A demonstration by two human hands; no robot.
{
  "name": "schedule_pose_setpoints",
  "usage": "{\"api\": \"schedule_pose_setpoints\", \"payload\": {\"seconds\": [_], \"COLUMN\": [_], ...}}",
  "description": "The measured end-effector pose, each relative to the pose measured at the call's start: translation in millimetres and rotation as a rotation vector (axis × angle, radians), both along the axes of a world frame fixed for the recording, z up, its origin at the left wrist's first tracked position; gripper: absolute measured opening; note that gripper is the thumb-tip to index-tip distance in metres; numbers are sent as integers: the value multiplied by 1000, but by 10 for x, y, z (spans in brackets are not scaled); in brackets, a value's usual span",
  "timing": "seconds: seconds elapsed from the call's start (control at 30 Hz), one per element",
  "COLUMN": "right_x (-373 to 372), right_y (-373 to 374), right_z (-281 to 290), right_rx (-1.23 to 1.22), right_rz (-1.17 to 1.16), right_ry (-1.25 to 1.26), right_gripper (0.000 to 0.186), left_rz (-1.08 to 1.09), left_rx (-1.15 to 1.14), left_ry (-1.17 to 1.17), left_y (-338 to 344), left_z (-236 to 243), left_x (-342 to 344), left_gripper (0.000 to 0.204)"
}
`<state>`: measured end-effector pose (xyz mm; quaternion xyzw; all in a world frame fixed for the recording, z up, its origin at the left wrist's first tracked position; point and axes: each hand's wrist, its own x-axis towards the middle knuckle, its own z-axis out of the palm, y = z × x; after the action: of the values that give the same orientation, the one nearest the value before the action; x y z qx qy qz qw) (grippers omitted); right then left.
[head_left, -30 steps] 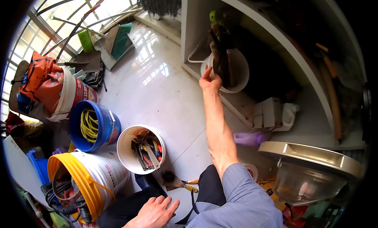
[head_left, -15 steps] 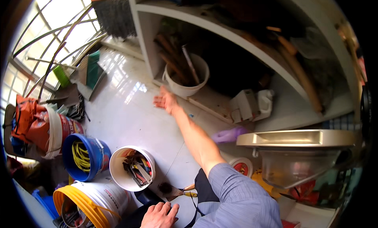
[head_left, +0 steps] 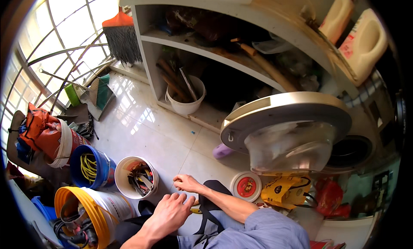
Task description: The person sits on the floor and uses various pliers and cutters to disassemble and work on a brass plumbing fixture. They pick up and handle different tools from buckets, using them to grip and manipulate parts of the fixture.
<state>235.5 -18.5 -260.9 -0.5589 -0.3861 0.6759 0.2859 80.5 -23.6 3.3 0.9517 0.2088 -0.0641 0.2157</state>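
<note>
My left hand (head_left: 171, 211) is low in the middle, back upward, with bent fingers a little apart and nothing seen in them. Just above it, my right hand (head_left: 188, 183) hovers over my knee, its fingers curled in and no object showing between them. A white bucket of hand tools (head_left: 118, 180) stands on the floor to the left of both hands. Below my right hand, a yellow-handled tool (head_left: 195, 209) is partly hidden by my left hand. A round white tub with a red lid centre (head_left: 235, 185) sits to the right of my right forearm.
A blue bucket (head_left: 76, 173) holds a yellow cord. Nearby is a white bucket with a yellow rim (head_left: 69, 195). An open washer door (head_left: 232, 116) juts out at right. Shelves (head_left: 144, 62) hold a white pail (head_left: 186, 107). A broom (head_left: 121, 40) hangs behind a dustpan (head_left: 101, 92).
My right hand has drawn back from the floor near the shelf pail to above my knee, and its spread fingers have curled. My left hand has come further into view. The view has shifted.
</note>
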Motion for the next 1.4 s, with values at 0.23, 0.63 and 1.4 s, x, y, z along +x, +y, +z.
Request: {"api": "schedule_pose_setpoints", "payload": {"seconds": [0.23,0.63,1.4], "right_x": [831,747,2733], "right_y": [-454,-1691,-4505], "right_z": [1416,2199,-128], "right_rx": [786,997,-320], "right_rz": [-12,58,-418], "right_ry": [-697,-856,-1125], "right_gripper": [32,24,92], "left_rz": [0,348,138], "left_rx": [1,-568,-242], "left_ry": [84,-783,-621], "left_y": [-12,1045,-659], "left_z": [-55,2,355], "left_x": [267,1735,1245], "left_gripper": [44,88,26]}}
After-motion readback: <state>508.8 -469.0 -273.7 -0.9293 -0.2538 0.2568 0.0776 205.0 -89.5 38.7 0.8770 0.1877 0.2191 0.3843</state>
